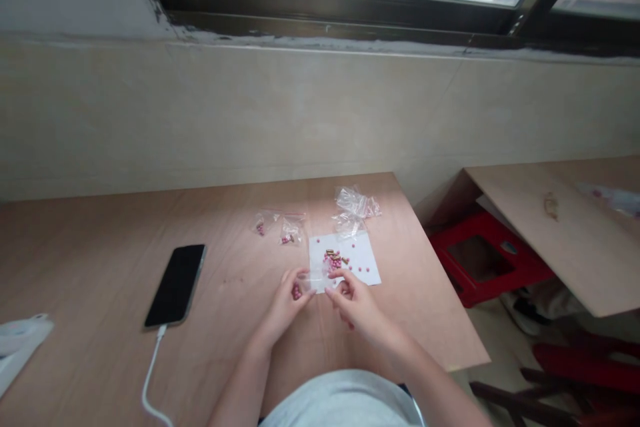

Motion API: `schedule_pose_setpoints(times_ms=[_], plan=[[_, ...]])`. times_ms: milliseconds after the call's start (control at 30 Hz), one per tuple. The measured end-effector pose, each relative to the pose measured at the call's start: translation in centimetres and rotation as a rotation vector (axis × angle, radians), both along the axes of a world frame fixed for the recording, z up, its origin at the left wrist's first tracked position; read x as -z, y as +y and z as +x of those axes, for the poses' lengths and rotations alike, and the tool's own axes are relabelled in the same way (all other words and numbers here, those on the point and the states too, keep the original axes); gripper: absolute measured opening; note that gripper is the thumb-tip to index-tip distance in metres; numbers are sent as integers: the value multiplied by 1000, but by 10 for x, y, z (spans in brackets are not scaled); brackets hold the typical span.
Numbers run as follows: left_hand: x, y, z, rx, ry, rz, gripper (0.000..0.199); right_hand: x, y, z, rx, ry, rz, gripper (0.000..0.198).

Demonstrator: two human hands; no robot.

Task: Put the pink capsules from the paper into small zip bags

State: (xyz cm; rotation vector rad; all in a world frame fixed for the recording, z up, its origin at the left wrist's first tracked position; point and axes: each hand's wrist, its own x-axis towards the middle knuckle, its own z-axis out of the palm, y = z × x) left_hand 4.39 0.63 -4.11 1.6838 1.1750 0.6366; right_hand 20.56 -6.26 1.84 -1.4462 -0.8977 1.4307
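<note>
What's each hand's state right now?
Left hand: closed, holding a clear plastic bag with pink beads.
Right hand: curled beside the bag; can't tell whether gripping.

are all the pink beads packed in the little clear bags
No, several pink beads lie loose on the white paper.

Beyond the gripping hands (289, 293) (357, 297), round pink beads (336, 265) lie on rectangular white paper (369, 259) (crumpled clear plastic bags (354, 201) behind); left, rectangular black phone (176, 285)
</note>
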Motion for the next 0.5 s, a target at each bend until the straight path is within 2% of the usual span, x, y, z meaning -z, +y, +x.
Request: schedule_pose_setpoints(times_ms=[167, 267, 500], plan=[[5, 6, 8, -56, 14, 27, 37, 34, 15, -3, 69, -36, -48, 27], [6, 7, 9, -47, -27, -21, 39, 54, 27, 4, 103, 27, -49, 29], [6, 10, 11, -7, -145, -124, 45, 74, 38, 16, 133, 185, -47, 36]])
